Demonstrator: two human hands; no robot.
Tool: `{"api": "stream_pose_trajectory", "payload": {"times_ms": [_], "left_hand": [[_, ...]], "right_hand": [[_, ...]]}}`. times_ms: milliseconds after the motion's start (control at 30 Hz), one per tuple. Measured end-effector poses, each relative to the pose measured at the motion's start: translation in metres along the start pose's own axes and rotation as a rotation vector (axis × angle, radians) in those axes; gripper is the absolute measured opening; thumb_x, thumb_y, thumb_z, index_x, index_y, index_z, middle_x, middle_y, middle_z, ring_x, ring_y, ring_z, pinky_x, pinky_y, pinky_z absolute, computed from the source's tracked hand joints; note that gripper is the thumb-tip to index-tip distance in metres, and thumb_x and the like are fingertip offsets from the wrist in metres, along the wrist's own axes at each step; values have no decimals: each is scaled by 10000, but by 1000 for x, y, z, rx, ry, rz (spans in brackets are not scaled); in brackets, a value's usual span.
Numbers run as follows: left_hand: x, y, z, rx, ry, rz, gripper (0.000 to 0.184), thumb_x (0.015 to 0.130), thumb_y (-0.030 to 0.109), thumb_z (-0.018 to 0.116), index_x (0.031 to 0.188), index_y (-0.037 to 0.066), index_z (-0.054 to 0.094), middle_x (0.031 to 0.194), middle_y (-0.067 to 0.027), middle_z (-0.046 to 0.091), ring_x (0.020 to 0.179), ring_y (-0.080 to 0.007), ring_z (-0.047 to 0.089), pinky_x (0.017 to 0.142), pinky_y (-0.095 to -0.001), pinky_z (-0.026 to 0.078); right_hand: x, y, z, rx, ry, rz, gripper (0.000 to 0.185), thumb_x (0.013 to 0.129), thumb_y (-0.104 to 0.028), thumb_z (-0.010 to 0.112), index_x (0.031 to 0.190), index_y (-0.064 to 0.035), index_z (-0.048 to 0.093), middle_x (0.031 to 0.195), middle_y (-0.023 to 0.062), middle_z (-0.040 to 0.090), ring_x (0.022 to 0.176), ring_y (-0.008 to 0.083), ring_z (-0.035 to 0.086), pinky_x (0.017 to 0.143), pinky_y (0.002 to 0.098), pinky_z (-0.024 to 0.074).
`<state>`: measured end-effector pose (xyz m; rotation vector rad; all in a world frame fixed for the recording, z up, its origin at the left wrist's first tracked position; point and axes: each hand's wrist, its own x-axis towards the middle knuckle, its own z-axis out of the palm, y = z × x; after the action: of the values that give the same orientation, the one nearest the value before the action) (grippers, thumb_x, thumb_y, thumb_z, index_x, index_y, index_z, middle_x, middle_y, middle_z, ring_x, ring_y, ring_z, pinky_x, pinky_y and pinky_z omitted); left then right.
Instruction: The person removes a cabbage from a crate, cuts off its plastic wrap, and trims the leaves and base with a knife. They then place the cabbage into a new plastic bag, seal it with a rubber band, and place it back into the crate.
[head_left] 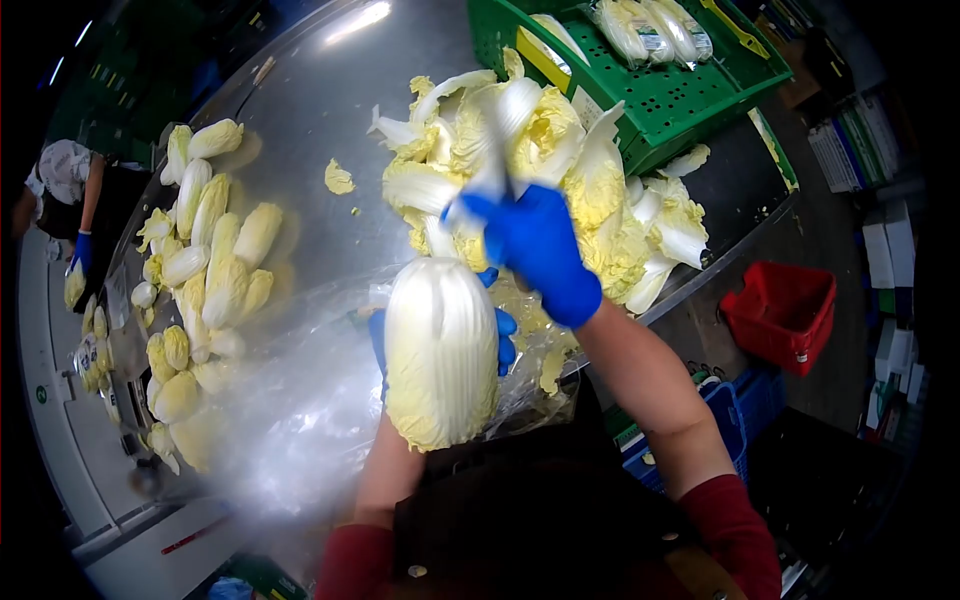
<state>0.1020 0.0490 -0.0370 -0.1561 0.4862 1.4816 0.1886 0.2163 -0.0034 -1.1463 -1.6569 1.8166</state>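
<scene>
My left hand (506,342), in a blue glove, is closed around a large napa cabbage (440,355) from below, its fingertips showing at the right side. The cabbage's white base points away from me and its yellow leaf tips face me. Just beyond the base, my blue-gloved right hand (543,250) is closed on a knife (493,155) whose blade is smeared by motion. Behind the knife lies a heap of loose napa cabbage leaves (540,125).
Whole napa cabbages (225,285) lie along the left of the metal table (310,110). Clear plastic film (310,400) covers the near left. A green crate (690,100) with bagged cabbages stands far right, a red bin (780,315) below. Another person (75,190) works at left.
</scene>
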Motion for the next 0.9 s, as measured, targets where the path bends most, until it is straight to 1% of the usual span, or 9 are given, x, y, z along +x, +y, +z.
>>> {"api": "stream_pose_trajectory", "payload": {"times_ms": [67, 133, 233, 267, 333, 400, 433, 667, 900], "left_hand": [[-6, -3, -6, 80, -122, 122, 1018, 782, 822, 368, 1379, -2, 398, 1091, -296, 585, 816, -390, 618, 700, -459, 539], [-7, -1, -5, 92, -81, 178, 1024, 783, 818, 371, 1381, -13, 390, 1102, -289, 583, 828, -385, 619, 709, -459, 540], [-3, 8, 1, 97, 72, 167, 940, 831, 757, 334, 1386, 1, 398, 1142, -269, 581, 897, -377, 623, 739, -462, 544], [1, 12, -5, 161, 20, 171, 862, 872, 704, 297, 1390, 24, 411, 1165, -251, 581, 941, -369, 618, 753, -461, 543], [2, 15, -20, 206, 40, 189, 781, 914, 649, 261, 1398, 57, 423, 1209, -221, 574, 1004, -361, 611, 786, -465, 543], [0, 18, -32, 181, 174, 210, 765, 915, 643, 264, 1404, 76, 422, 1252, -197, 559, 1041, -361, 604, 823, -475, 544], [-1, 21, -29, -156, 46, 198, 760, 909, 652, 258, 1398, 98, 433, 1285, -171, 547, 1073, -358, 597, 876, -493, 530], [-1, 19, -32, -38, 88, 171, 796, 892, 678, 290, 1435, 102, 377, 1348, -173, 500, 1147, -366, 554, 930, -514, 494], [-5, 8, -13, 159, 219, 132, 958, 785, 763, 442, 1393, 24, 403, 1215, -262, 555, 1006, -419, 606, 810, -487, 543]], "right_hand": [[29, 11, -21, 553, 103, -36, 252, 912, -239, 637, 879, 9, 668, 667, 36, 641, 462, 48, 457, 418, 209, 317], [44, 3, -38, 260, -8, -55, 419, 896, -294, 660, 1180, 6, 591, 729, 84, 681, 482, 101, 504, 456, 246, 390], [40, 15, -23, -641, 482, -687, 760, 864, -385, 683, 1454, -56, 334, 880, 163, 702, 583, 232, 614, 578, 328, 497], [28, 13, -29, -673, 223, -520, 979, 840, -463, 680, 1533, -124, 76, 1020, 233, 663, 749, 354, 664, 731, 400, 528], [-5, -5, -17, -494, -210, -257, 958, 800, -351, 757, 1537, -183, 170, 760, 101, 640, 627, 205, 576, 688, 332, 503], [-33, -1, -9, -450, -460, -380, 953, 806, -398, 738, 1537, -179, 167, 747, 131, 621, 629, 245, 602, 685, 360, 506], [-37, 6, -5, -541, -462, -468, 907, 836, -479, 675, 1533, -174, 180, 772, 160, 633, 629, 286, 630, 666, 372, 510], [-37, -5, -1, -703, -470, -318, 842, 882, -563, 562, 1527, -171, 190, 828, 192, 664, 654, 323, 652, 648, 389, 517], [-20, 2, -4, -411, -229, -490, 295, 917, -270, 639, 1138, -81, 687, 898, 134, 715, 769, 135, 676, 742, 274, 522]]}}
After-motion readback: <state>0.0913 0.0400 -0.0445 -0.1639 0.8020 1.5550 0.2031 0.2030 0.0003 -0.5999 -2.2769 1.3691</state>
